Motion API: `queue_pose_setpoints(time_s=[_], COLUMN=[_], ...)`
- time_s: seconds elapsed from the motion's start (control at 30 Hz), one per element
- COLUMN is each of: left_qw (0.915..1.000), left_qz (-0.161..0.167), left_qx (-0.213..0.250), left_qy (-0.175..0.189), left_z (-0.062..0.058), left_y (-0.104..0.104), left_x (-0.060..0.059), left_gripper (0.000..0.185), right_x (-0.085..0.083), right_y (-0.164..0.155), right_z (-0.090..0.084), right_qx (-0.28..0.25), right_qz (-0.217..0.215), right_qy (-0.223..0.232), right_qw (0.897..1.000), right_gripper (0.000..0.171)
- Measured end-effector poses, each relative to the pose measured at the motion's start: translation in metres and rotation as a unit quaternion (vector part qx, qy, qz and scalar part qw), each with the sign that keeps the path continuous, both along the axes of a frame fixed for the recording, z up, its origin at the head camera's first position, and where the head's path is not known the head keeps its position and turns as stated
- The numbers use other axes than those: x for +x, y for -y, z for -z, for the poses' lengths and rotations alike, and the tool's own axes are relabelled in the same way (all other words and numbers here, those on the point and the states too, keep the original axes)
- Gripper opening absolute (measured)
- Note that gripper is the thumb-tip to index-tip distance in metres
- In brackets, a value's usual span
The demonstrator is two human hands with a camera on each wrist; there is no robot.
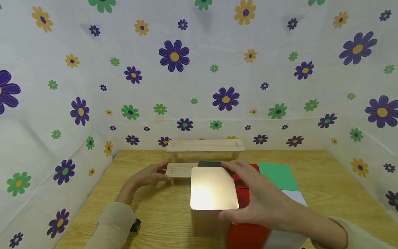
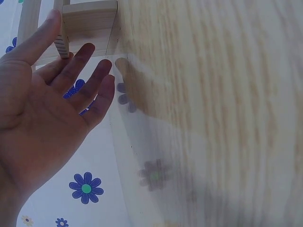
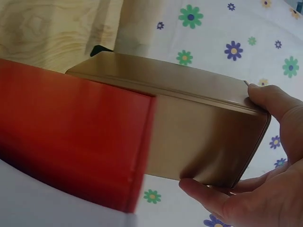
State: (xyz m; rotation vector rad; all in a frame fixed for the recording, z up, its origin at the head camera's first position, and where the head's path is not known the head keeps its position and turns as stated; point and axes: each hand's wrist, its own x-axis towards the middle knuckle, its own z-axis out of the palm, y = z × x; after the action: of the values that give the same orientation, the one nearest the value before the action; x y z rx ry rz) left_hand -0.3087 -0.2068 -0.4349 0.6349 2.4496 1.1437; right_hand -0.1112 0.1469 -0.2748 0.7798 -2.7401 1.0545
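Observation:
My right hand [image 1: 264, 197] grips a gold tin box [image 1: 212, 188] by its upper end, thumb on the near side and fingers on the far side. In the right wrist view the tall gold tin [image 3: 203, 142] stands partly behind a red tin [image 3: 71, 137]. My left hand [image 1: 149, 175] is at the left end of the lower wooden step [image 1: 181, 170], fingertips right at its edge. Those fingers [image 2: 102, 101] are loosely bent and hold nothing. A dark tin [image 1: 209, 164] shows behind the gold one, at the step; the gold tin hides part of both.
A higher wooden step [image 1: 205, 146] stands behind the lower one. Right of the gold tin are several tins: red [image 1: 247, 238], green [image 1: 278, 176] and white [image 1: 293, 196], partly covered by my right hand. Flower-patterned cloth [image 1: 199, 79] surrounds the wooden table [image 1: 161, 211].

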Motion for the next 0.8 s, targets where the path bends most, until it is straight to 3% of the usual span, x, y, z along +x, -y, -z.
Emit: queue_pose_setpoints(time_s=[0.23,0.37,0.57,0.8], left_qw=[0.9999,0.9997,0.9998,0.9999], left_qz=[0.003,0.005,0.0,-0.004], left_qx=[-0.008,-0.013,-0.013,-0.008], left_qy=[-0.008,-0.018,-0.012,-0.004], left_z=[0.0,0.001,0.001,0.001], left_y=[0.001,0.001,0.001,0.0], left_x=[-0.001,-0.002,-0.002,-0.001], left_gripper=[0.074,0.074,0.075,0.075], right_x=[-0.005,-0.006,-0.009,-0.009], right_y=[0.006,0.009,0.009,0.007], right_z=[0.014,0.021,0.029,0.037], right_qx=[-0.008,0.005,0.03,0.095], right_qz=[-0.013,-0.018,-0.01,0.009], right_qy=[0.063,0.071,0.055,0.003], right_qw=[0.998,0.997,0.998,0.995], right_gripper=[0.081,0.081,0.081,0.083])
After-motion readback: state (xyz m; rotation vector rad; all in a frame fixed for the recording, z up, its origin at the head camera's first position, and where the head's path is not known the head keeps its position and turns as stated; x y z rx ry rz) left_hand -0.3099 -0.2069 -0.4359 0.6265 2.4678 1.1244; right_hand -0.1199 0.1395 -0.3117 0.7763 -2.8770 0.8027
